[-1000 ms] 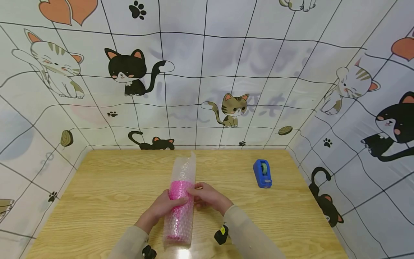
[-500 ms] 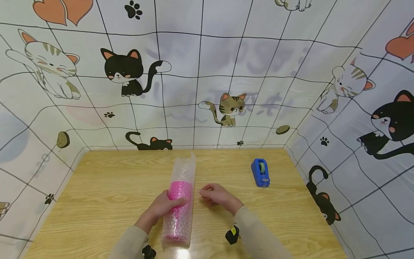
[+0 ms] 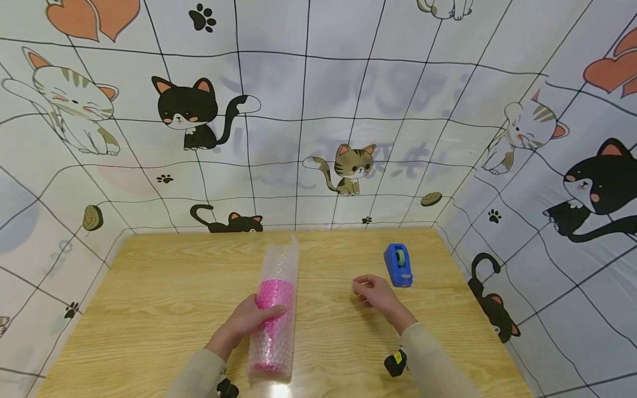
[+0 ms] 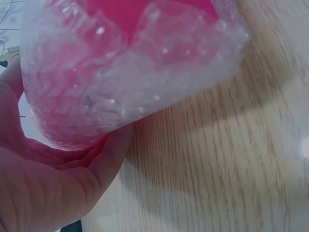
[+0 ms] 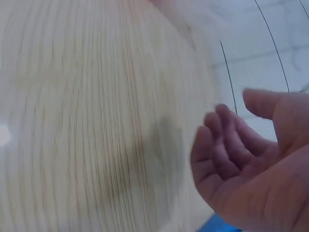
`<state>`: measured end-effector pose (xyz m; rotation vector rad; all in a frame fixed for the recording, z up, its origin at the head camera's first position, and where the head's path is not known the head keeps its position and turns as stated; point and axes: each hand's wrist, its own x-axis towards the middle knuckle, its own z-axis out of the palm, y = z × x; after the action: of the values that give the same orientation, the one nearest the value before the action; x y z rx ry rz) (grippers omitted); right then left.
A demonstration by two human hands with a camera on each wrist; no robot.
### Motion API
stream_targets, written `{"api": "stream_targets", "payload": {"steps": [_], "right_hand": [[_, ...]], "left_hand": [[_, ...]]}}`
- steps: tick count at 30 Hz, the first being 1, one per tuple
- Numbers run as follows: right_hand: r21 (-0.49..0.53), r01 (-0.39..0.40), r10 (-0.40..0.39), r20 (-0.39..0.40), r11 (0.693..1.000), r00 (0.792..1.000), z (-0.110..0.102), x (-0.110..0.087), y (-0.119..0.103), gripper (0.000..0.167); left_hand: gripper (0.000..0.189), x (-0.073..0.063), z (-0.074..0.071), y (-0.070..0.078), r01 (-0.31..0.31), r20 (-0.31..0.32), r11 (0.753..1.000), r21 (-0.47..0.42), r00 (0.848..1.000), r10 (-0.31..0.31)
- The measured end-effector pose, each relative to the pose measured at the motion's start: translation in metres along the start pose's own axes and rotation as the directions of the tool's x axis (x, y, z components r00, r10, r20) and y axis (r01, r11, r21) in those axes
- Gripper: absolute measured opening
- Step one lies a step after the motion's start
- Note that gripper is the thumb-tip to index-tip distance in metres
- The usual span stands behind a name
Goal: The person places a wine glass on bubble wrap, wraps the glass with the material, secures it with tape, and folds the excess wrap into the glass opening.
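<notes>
A bright pink cylinder (image 3: 273, 293) lies rolled in clear bubble wrap (image 3: 281, 260), its length running away from the person. My left hand (image 3: 251, 320) grips the wrapped roll from its left side, thumb across the top. In the left wrist view the bubble wrap (image 4: 159, 82) gathers loosely at the roll's near end, and the hand (image 4: 58, 179) curls round its side. Over the table to the right, my right hand (image 3: 375, 296) holds nothing, its fingers loosely curled. The right wrist view shows that hand (image 5: 251, 159) with a gap between thumb and fingers.
A blue tape dispenser (image 3: 398, 265) with a roll of tape stands at the right rear of the wooden table (image 3: 174, 287), just beyond my right hand. Cat-patterned cloth walls (image 3: 278, 138) enclose the table at the back and sides.
My right hand has left the bubble wrap and moved right, toward the tape dispenser. My left hand stays on the wrapped roll. The head view has shifted slightly.
</notes>
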<state>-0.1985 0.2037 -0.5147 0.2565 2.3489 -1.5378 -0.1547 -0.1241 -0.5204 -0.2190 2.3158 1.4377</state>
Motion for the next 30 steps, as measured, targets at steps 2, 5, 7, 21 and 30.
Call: {"api": "stream_targets", "payload": {"steps": [2,5,7,21,30], "right_hand": [[0.042,0.022,-0.019,-0.065,0.999,0.998,-0.013,0.0,0.004,0.036],[0.075,0.05,-0.038,-0.154,0.996,0.987,-0.034,-0.002,0.009,0.038],[0.086,0.059,-0.04,-0.202,0.995,0.979,-0.048,-0.003,0.011,0.038],[0.102,-0.095,0.126,-0.358,0.99,0.925,-0.093,-0.003,0.048,0.047],[0.11,-0.109,0.139,-0.322,0.988,0.937,-0.092,0.004,0.061,0.044]], "left_hand": [[0.094,0.0,0.0,0.0,-0.004,0.001,1.0,-0.004,1.0,0.004],[0.095,0.0,0.001,-0.002,0.003,0.001,1.0,-0.009,1.0,-0.003],[0.096,0.0,0.001,-0.002,0.006,0.0,1.0,-0.009,1.0,-0.006],[0.095,0.0,0.0,-0.003,0.004,0.007,1.0,-0.013,1.0,-0.004],[0.097,0.001,0.0,-0.004,0.003,0.013,1.0,-0.016,1.0,-0.003]]}}
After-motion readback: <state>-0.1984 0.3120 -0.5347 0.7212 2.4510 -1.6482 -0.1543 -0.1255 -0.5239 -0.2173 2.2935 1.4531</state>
